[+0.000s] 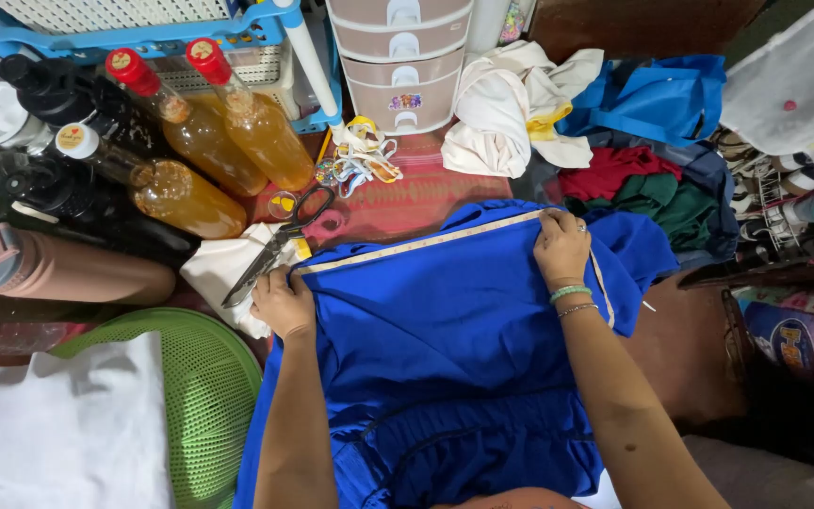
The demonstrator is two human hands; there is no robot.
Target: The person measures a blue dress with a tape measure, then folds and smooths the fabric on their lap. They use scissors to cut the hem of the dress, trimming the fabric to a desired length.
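We have a blue cloth [454, 339] spread out in front of us, & a pale tape measure [426, 243] runs along its top edge. Our left hand [282, 303] presses one end of the tape down at the cloth's left corner, fingers curled shut on it. Our right hand [561, 247] pins the other end at the right, fingers bent down on tape & cloth; the spare tape hangs past the wrist.

Lots of stuff sits close by. Scissors [275, 247] lie just above the left hand, blades nearly touching it, on a white cloth [214, 273]. Behind them are three bottles [209, 141] of yellow liquid w/ red & white caps, lying tilted. A pink bottle [68, 273] lies at the far left. A green basket [204, 396] sits by our left arm w/ a white bag [68, 434] on it.

Up top is a small drawer box [402, 57], w/ a bundle of bright ribbons [360, 155] below it. A cream cloth [511, 104] is bunched next to it. Then a pile of clothes [643, 160], blue, red & green, sits just beyond the right hand.
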